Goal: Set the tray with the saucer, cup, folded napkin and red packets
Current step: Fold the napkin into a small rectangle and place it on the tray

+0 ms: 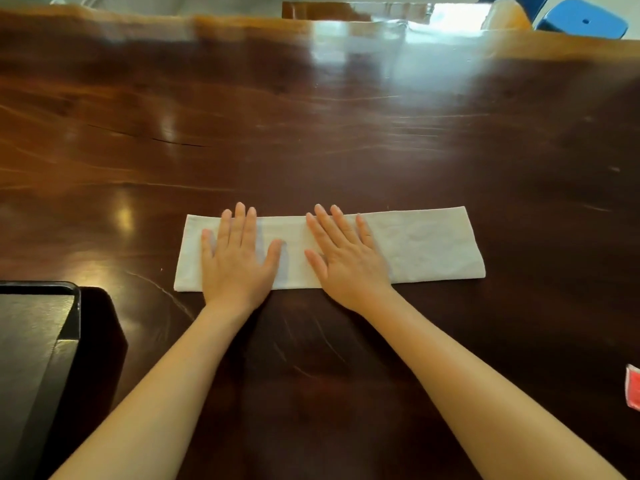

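Observation:
A white napkin (422,244) lies folded into a long strip across the middle of the dark wooden table. My left hand (239,261) rests flat on its left part, fingers spread. My right hand (346,258) lies flat, palm down, on the strip near its middle, fingers apart. Neither hand holds anything. The corner of a black tray (74,313) shows at the lower left edge. Part of a red packet (633,388) shows at the far right edge. No saucer or cup is in view.
The glossy wooden table (311,116) stretches far ahead to its back edge. Beyond that edge stand a blue stool (585,19) at the upper right and a wooden chair back (353,10).

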The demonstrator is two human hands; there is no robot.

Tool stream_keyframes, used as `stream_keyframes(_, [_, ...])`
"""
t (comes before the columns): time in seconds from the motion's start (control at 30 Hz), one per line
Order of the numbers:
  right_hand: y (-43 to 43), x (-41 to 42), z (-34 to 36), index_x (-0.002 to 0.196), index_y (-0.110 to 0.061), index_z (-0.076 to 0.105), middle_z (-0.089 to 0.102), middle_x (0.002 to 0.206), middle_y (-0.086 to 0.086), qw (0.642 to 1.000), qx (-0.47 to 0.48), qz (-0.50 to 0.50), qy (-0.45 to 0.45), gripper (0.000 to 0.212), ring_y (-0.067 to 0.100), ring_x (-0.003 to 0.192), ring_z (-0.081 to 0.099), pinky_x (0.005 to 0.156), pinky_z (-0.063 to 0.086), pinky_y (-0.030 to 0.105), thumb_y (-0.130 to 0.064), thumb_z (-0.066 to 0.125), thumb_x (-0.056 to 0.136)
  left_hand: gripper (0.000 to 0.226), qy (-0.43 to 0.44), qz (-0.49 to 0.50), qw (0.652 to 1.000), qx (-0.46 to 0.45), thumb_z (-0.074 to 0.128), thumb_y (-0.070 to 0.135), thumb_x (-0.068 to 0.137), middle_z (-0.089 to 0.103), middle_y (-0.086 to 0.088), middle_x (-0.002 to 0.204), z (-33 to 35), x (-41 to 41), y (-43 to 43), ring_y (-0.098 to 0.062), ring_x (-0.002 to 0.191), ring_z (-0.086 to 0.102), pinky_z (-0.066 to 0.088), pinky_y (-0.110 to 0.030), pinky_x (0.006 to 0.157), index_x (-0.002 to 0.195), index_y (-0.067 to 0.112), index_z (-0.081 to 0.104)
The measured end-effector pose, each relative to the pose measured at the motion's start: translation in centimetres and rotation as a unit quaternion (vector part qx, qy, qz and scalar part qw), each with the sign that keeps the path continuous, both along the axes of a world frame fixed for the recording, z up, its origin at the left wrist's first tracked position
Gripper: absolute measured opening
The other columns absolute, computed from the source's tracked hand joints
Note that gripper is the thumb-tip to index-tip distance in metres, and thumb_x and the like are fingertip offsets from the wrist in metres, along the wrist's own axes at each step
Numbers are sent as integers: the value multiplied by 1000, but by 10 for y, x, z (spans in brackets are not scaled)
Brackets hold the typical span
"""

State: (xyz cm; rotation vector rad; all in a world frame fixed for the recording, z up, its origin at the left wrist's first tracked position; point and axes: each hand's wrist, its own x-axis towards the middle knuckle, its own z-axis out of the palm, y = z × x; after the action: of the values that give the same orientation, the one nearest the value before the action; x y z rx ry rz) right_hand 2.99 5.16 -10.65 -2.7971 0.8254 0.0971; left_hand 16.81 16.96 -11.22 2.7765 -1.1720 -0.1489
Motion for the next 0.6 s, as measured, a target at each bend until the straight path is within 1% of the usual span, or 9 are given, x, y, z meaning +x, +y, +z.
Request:
stream_keyframes(0.07, [-15,-17,-1,149,-28,-5,-7,159,-9,1000,-7,-24,9,59,10,145,-13,119,-9,39,-49,7,96,72,6,3,1000,6,21,59,92,7,0,159,3,13,8,-15,147,2,1,-38,118,150,18,12])
stream_keyframes(0.13, [-35,-39,0,149,-28,-4,-7,159,-10,998,-10,-60,16,61,9,145,-11,119,-9,37,-49,2,92,74,13,0,1000,6,22,61,91,8,-1,159,5,21,14,-15,147,3,2,-35,118,150,16,13])
stream_keyframes(0.2, [-57,-66,1,149,-27,-3,-6,159,-10,994,-6,-108,30,60,8,145,-11,118,-9,35,-47,3,93,75,13,-4,1000,2,23,60,91,8,-1,159,6,23,16,-15,147,3,2,-33,118,150,15,13])
stream_keyframes(0.27, [-73,-89,5,149,-26,-3,-6,159,-10,989,-23,-142,43,59,8,145,-11,118,-10,36,-46,3,94,76,9,-7,1000,4,22,60,91,7,-2,159,6,23,16,-15,147,3,2,-33,118,150,13,13])
stream_keyframes(0.37, [-81,-103,7,149,-26,-4,-7,159,-9,986,-27,-154,54,54,9,145,-12,118,-13,37,-41,8,99,77,9,-7,1000,14,19,61,91,6,-3,159,6,24,17,-15,147,2,2,-33,118,150,12,12])
stream_keyframes(0.5, [-81,-102,5,149,-23,-6,-10,159,-7,986,-29,-154,51,56,9,145,-13,118,-13,37,-43,9,99,75,-20,12,999,29,18,61,91,6,-2,159,4,30,24,-14,147,2,0,-37,118,150,14,12])
stream_keyframes(0.6, [-85,-104,4,149,-22,-6,-10,159,-7,988,-14,-148,46,57,9,145,-13,119,-11,37,-44,11,99,71,-9,20,999,38,18,57,93,5,-1,159,6,41,35,-16,147,2,1,-37,118,150,15,10])
